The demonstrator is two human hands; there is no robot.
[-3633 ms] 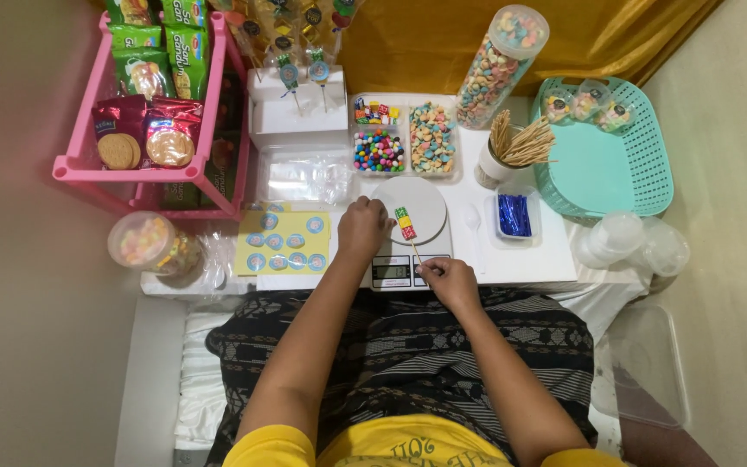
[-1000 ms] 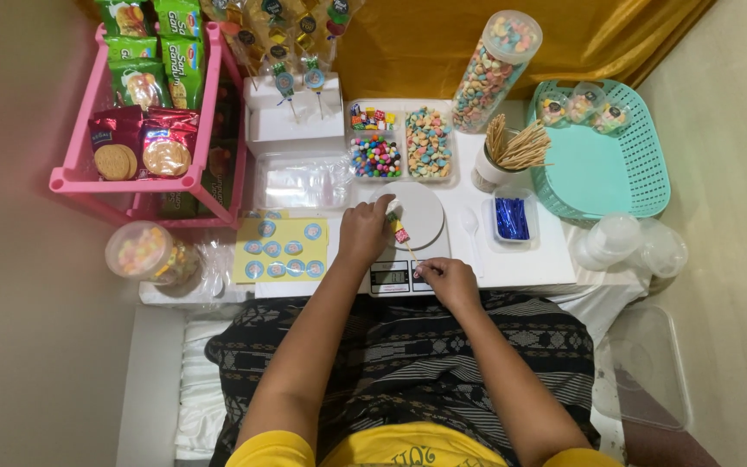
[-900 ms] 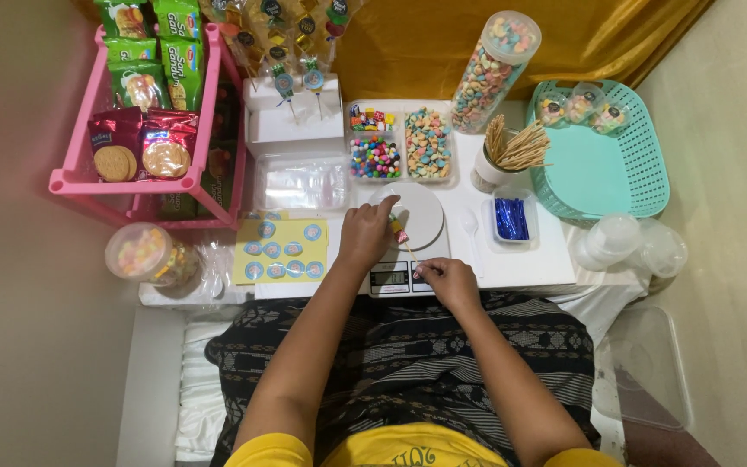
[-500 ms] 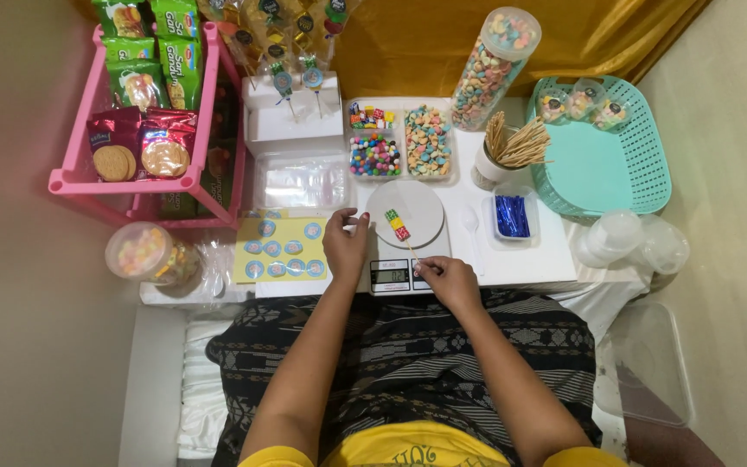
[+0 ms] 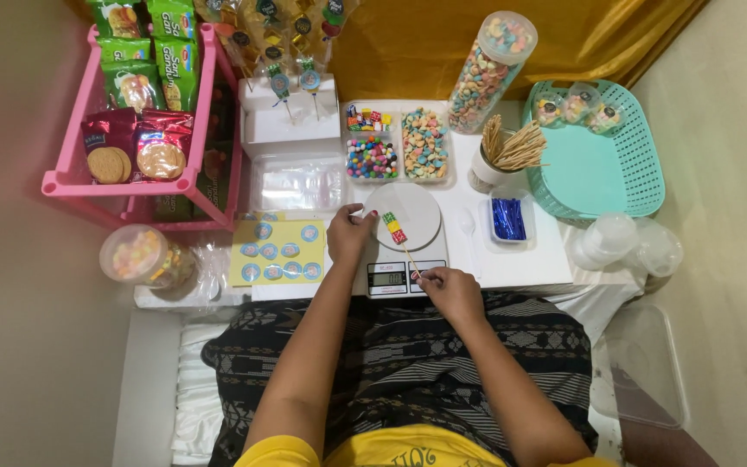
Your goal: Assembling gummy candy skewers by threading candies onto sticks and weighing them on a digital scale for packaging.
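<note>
Seen from above, a seated person works at a low white bench (image 5: 520,259) crowded with sweets. The right hand (image 5: 450,290) pinches the lower end of a thin wooden skewer (image 5: 405,253) between thumb and fingers, and the stick slants up toward 11 o'clock onto the round white plate of a kitchen scale (image 5: 421,216). Three candy cubes (image 5: 393,227), green, yellow and red, are threaded at the skewer's far end and lie on the plate. The left hand (image 5: 349,233) rests at the plate's 9 o'clock edge, fingers loosely curled and holding nothing that can be made out. Just left of that hand lies a yellow sticker sheet (image 5: 277,252) of round blue labels. At 12 o'clock from the scale sit trays of small coloured candy balls (image 5: 372,158) and pastel cereal rings (image 5: 425,144), with a tall clear jar (image 5: 482,71) of the same cereal leaning behind them. At 2 o'clock a white cup of bare skewers (image 5: 512,147) stands close to the plate, and at 3 o'clock a small dish of blue twist ties (image 5: 508,219) beside a white spoon (image 5: 469,227). A teal basket (image 5: 641,156) fills the far right; a pink rack (image 5: 62,177) of biscuit packets stands far left.
</note>
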